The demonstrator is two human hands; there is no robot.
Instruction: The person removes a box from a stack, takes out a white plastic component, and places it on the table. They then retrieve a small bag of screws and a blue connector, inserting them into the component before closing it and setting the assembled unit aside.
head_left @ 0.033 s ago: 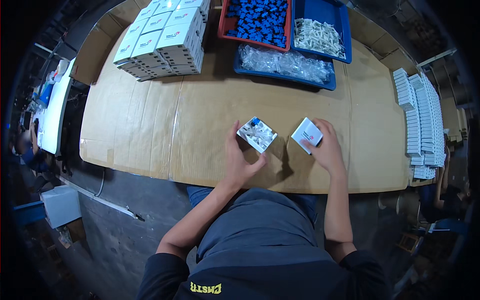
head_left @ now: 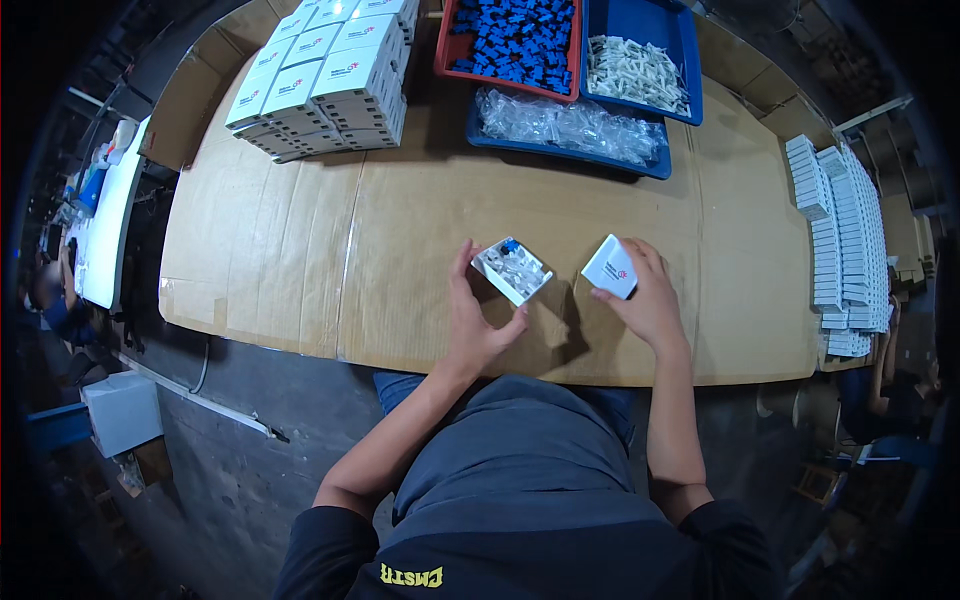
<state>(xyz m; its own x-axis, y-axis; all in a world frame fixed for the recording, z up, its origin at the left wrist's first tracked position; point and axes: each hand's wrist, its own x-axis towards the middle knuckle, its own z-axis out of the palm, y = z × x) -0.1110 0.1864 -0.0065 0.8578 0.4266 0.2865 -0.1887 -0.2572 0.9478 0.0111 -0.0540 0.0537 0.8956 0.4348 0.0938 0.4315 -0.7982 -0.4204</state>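
Note:
My left hand (head_left: 474, 322) is closed around a small square white box (head_left: 497, 285), with fingers on its far left side and the thumb at its near corner. The box is open at the top. Inside lie a small blue piece (head_left: 511, 246) and clear and white bits that I cannot make out singly. To the right, my right hand (head_left: 650, 297) grips a square white cover (head_left: 608, 270) with red and dark print on its face. The cover is tilted, apart from the box, and its far side is hidden.
At the back stand a red tray (head_left: 577, 50) of blue parts, a blue tray (head_left: 690, 50) of white parts and another blue tray (head_left: 560, 158) of clear plastic bags. Stacked white boxes (head_left: 325, 80) stand back left; white pieces (head_left: 845, 235) are piled at the right edge.
The cover in my right hand has tilted further upright, and my right thumb has shifted toward its near left edge. The box in my left hand has moved very slightly left.

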